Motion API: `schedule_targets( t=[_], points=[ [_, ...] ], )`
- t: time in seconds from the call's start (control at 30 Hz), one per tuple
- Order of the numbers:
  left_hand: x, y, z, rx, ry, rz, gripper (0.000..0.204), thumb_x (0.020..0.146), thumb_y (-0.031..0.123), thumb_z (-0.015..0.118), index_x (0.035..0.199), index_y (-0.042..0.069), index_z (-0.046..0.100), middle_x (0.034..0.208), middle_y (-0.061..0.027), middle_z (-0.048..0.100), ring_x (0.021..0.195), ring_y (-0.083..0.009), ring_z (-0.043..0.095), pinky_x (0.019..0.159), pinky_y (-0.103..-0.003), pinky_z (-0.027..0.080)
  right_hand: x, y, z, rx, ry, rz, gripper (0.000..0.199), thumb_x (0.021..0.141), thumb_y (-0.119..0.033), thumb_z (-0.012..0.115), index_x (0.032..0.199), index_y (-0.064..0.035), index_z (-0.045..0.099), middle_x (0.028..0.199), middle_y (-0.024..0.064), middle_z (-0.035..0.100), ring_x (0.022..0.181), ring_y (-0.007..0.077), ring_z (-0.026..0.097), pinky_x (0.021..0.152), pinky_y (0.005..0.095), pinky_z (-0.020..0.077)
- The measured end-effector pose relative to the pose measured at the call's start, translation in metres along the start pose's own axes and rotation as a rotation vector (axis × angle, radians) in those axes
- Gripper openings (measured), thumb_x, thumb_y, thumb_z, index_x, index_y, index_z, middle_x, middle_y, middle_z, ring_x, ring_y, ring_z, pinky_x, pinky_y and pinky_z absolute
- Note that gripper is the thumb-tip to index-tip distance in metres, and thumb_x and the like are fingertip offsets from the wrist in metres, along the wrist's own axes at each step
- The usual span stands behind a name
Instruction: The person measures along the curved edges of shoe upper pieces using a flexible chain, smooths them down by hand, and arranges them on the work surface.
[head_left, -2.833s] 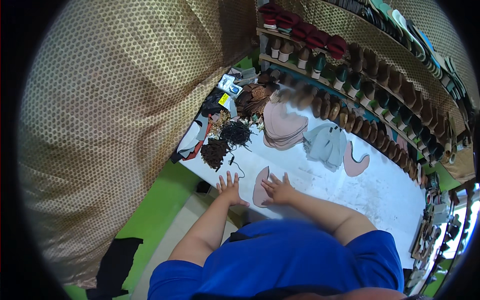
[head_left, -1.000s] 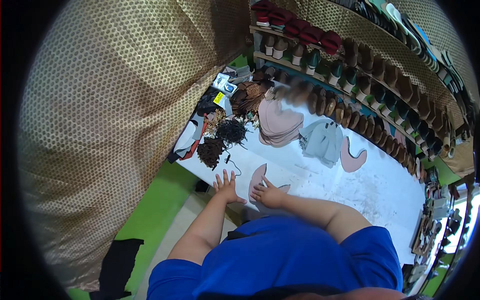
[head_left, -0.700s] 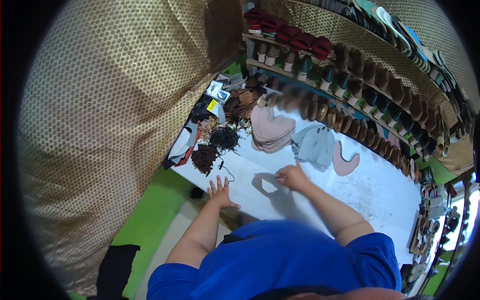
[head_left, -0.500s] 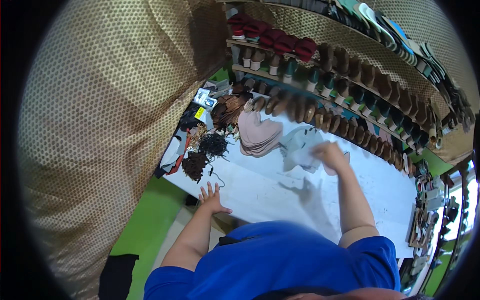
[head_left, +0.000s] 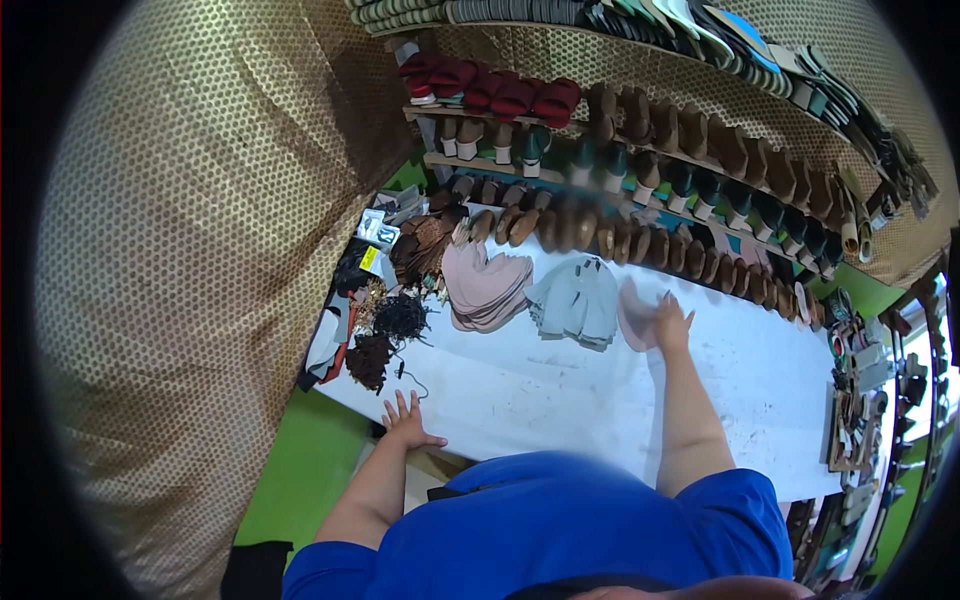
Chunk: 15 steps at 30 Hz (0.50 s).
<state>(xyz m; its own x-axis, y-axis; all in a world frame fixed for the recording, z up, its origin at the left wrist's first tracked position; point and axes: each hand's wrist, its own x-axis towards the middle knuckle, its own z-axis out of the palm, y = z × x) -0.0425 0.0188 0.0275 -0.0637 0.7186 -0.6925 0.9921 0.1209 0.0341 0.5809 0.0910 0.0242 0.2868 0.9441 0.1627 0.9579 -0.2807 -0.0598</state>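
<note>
White and scuffed, the tabletop [head_left: 540,395] runs before shelves [head_left: 480,166] of heeled shoes [head_left: 648,176] (gold patterned fabric [head_left: 220,250] hangs at left). The left hand [head_left: 407,430], grip spread open, is at its near edge. The right hand [head_left: 674,322] meets a pink curved piece [head_left: 634,314] beside the grey stack [head_left: 578,305]; whether that grip is closed, I cannot tell.

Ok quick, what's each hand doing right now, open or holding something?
Left hand: open, empty, at the near edge of the table.
Right hand: at the pink curved piece; whether it grips it cannot be told.

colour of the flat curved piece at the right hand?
The flat curved piece is pale pink; head view shows it.
</note>
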Motion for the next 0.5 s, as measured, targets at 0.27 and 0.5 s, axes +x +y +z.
schedule_targets(
  t=[0.27, 0.5],
  points=[
    [-0.004, 0.001, -0.004, 0.017, -0.009, -0.001, 0.163, 0.054, 0.078, 0.085, 0.161, 0.012, -0.019, 0.164, -0.0292, -0.024, 0.150, -0.0553, -0.019, 0.120, -0.068, 0.004, -0.052, -0.011, 0.042, 0.249, -0.036, 0.016, 0.030, 0.087, -0.024, 0.068, 0.114, -0.0320, 0.078, 0.147, 0.0023, 0.058, 0.148, 0.0283, 0.038, 0.115, 0.0750, 0.0200],
    [-0.003, -0.002, -0.004, -0.005, -0.001, 0.006, 0.158, 0.057, 0.078, 0.083, 0.162, 0.014, -0.016, 0.165, -0.0269, -0.024, 0.150, -0.0540, -0.022, 0.120, -0.067, 0.000, -0.041, -0.048, 0.016, 0.235, -0.033, 0.217, 0.029, 0.095, -0.032, 0.060, 0.113, -0.0171, 0.078, 0.138, 0.0080, 0.064, 0.138, 0.0303, 0.048, 0.116, 0.0713, 0.0203]
  ],
)
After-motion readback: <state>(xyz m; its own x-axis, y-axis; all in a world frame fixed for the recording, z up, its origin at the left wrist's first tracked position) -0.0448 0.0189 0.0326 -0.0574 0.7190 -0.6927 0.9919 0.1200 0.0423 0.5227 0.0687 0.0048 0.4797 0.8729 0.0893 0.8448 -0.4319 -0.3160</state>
